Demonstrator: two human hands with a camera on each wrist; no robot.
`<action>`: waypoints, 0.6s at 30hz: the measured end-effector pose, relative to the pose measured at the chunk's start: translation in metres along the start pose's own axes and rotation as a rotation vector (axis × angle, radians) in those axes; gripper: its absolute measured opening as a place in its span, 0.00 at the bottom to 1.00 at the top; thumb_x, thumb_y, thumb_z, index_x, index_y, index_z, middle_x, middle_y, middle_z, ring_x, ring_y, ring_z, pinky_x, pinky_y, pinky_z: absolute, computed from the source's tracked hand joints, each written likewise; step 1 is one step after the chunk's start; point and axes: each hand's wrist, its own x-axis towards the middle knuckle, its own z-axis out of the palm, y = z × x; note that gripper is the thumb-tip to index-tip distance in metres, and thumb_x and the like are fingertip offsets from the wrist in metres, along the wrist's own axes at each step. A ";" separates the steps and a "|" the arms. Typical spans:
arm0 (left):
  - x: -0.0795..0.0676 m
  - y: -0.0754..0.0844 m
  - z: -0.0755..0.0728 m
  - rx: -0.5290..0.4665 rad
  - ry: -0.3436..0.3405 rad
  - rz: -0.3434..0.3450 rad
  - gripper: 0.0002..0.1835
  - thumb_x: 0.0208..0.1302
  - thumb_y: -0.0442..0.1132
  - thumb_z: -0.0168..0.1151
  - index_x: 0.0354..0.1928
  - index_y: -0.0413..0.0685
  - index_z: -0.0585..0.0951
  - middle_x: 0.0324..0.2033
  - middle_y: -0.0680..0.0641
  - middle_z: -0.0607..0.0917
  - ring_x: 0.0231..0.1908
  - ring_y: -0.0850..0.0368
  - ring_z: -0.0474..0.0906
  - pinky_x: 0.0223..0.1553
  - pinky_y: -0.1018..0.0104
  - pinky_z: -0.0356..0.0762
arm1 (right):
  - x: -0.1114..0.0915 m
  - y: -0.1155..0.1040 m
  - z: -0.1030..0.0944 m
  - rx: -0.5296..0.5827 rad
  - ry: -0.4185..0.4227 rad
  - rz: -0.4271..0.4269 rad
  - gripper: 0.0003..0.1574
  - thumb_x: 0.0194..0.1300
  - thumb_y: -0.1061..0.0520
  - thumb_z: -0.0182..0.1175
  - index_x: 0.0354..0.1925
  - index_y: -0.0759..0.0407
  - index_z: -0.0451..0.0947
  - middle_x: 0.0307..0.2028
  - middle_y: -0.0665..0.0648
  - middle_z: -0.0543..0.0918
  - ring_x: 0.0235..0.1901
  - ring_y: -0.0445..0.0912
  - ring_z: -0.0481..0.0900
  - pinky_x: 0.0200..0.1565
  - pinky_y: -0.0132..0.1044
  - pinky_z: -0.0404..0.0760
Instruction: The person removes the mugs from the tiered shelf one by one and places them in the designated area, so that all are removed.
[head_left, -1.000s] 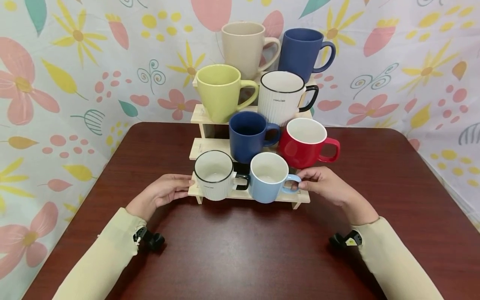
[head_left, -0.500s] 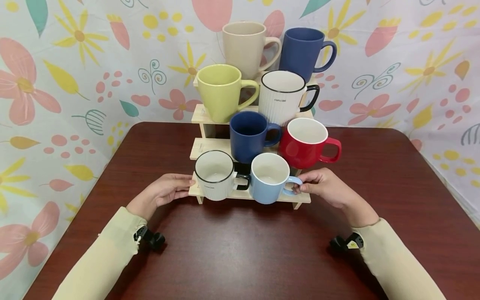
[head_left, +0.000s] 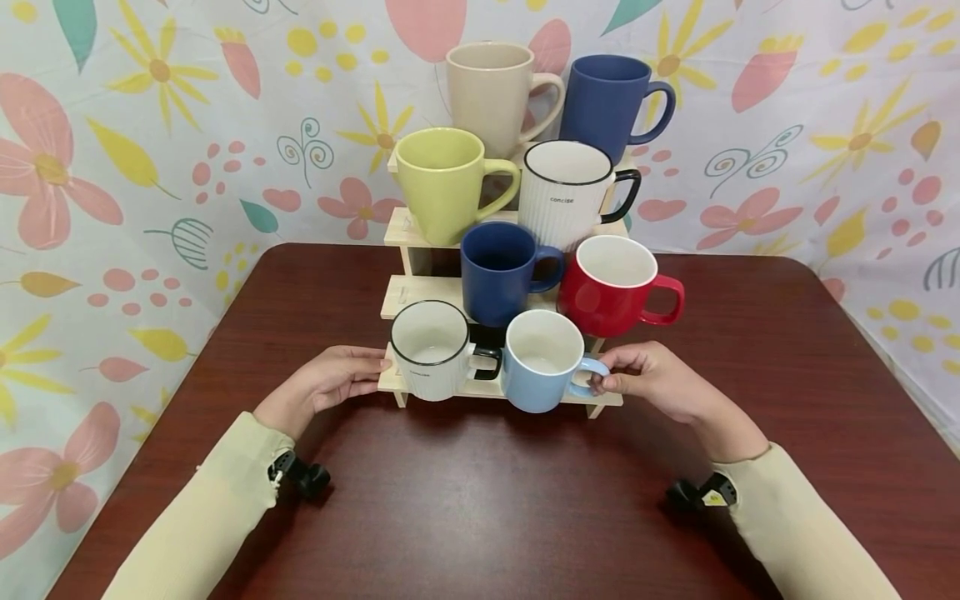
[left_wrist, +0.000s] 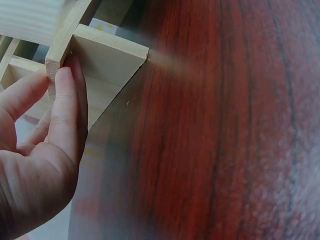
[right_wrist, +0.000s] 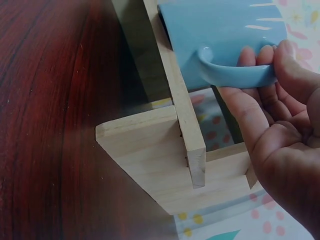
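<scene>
A stepped wooden rack point(head_left: 408, 292) bears several mugs. My left hand point(head_left: 333, 383) pinches the left end of its lowest shelf; in the left wrist view the board's end point(left_wrist: 57, 57) sits between thumb and fingers. On that shelf stands a white black-rimmed mug point(head_left: 435, 375), close by a light blue mug point(head_left: 534, 390) with a white inside. My right hand point(head_left: 652, 383) holds the blue mug's handle, with fingers through the loop and the thumb against it, as the right wrist view shows around the handle point(right_wrist: 235, 77). The mug's base overhangs the shelf's front edge.
Higher up stand a dark blue mug point(head_left: 491, 283), a red mug point(head_left: 603, 300), a yellow-green mug point(head_left: 438, 187), a ribbed white mug point(head_left: 558, 204), a beige mug point(head_left: 483, 104) and another blue mug point(head_left: 600, 104). All are on a brown table point(head_left: 480, 500) before a floral cloth point(head_left: 225, 167).
The light blue mug has shifted slightly toward me and to the right with my right hand. My left hand stays at the shelf's end.
</scene>
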 end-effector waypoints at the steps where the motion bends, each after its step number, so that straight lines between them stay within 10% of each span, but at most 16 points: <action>1: 0.000 0.001 0.000 0.001 0.000 0.000 0.30 0.75 0.30 0.53 0.72 0.19 0.59 0.33 0.60 0.88 0.37 0.70 0.86 0.43 0.77 0.85 | 0.000 -0.001 0.000 -0.002 -0.009 -0.002 0.11 0.69 0.68 0.61 0.44 0.57 0.85 0.36 0.40 0.88 0.37 0.39 0.84 0.41 0.30 0.84; 18: 0.001 0.000 0.001 0.006 -0.006 -0.006 0.30 0.74 0.29 0.52 0.72 0.18 0.58 0.33 0.59 0.88 0.37 0.69 0.86 0.43 0.77 0.85 | -0.002 -0.003 0.001 0.076 -0.117 -0.017 0.14 0.74 0.68 0.54 0.48 0.54 0.82 0.39 0.41 0.87 0.41 0.38 0.84 0.45 0.30 0.85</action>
